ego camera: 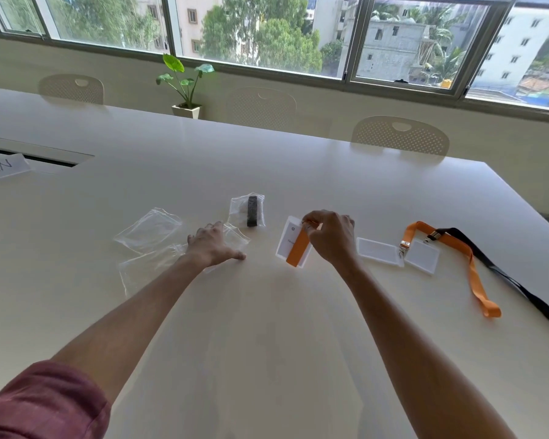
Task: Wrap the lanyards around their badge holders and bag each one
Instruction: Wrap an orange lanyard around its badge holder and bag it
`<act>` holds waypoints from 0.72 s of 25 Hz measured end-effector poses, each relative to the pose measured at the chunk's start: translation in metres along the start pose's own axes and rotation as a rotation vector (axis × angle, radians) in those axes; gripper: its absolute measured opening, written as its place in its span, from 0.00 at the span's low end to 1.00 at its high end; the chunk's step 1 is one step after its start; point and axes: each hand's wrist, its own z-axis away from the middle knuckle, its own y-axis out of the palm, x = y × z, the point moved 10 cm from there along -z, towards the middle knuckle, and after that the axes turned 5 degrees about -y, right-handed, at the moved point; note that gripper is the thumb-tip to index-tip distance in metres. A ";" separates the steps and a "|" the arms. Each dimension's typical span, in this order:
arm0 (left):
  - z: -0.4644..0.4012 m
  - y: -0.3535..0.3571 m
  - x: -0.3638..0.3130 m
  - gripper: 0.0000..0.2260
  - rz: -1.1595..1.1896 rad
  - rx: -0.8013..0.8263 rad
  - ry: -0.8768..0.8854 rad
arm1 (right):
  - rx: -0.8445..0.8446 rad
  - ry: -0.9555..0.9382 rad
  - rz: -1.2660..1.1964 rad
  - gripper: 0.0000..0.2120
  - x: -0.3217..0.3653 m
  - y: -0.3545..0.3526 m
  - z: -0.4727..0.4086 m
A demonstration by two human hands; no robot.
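Maroon sleeve [42, 403] at lower left, rolled above the elbow; both forearms reach forward over the white table [267, 343].

Left hand [211, 245]: fingers straight and spread, palm down, pressing on a clear plastic bag [159, 264] that lies flat on the table. A second empty clear bag [148, 229] lies just left and slightly beyond it.

Right hand [330, 236]: fingers curled, pinching the top of a white badge holder [287, 240] with an orange lanyard [298, 248] wrapped across it. Holder is tilted; lower edge at or just above the table, contact cannot be told.

Right of that hand: two more white badge holders [377, 250] and [422, 256] side by side, touching or nearly so. A loose orange lanyard [469, 267] is clipped at the junction and trails toward the near right. A black lanyard [504, 274] runs beside it toward the right table edge; their upper ends cross.

Beyond the hands, between them: a sealed clear bag [246, 210] containing a holder wrapped in dark lanyard.

Far left: paper label [0, 169] with handwritten marks. Far side: pale perforated chairs [400, 134], a potted plant [186, 87], windows [267, 30] behind.
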 end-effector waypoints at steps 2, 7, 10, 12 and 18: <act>-0.001 -0.001 0.001 0.46 0.004 -0.014 -0.032 | -0.031 -0.045 0.037 0.08 0.001 -0.003 -0.002; -0.001 -0.007 -0.004 0.42 0.021 -0.082 -0.028 | -0.199 -0.411 0.234 0.05 0.033 -0.006 0.011; 0.002 -0.009 -0.011 0.40 0.050 -0.109 0.014 | -0.254 -0.532 0.269 0.05 0.043 -0.002 0.016; 0.005 -0.011 -0.018 0.40 0.060 -0.148 0.069 | -0.296 -0.567 0.283 0.05 0.046 -0.001 0.017; 0.030 -0.034 -0.060 0.40 0.155 -0.320 0.393 | -0.419 -0.658 0.304 0.06 0.055 -0.003 0.021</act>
